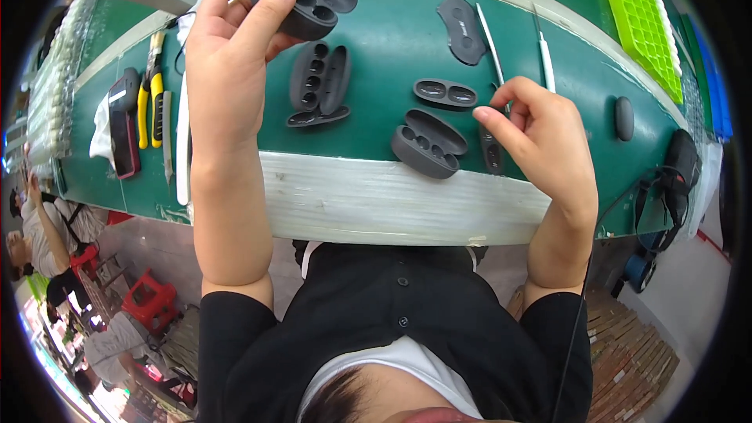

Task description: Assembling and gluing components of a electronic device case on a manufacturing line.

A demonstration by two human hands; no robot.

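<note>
Open case (309,25) in left hand (227,47)

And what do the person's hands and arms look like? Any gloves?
No gloves: the left hand and right hand are bare, and I see no watch or bracelet. The forearms are bare too, below short black sleeves. A thin dark cable runs by the right sleeve.
</note>
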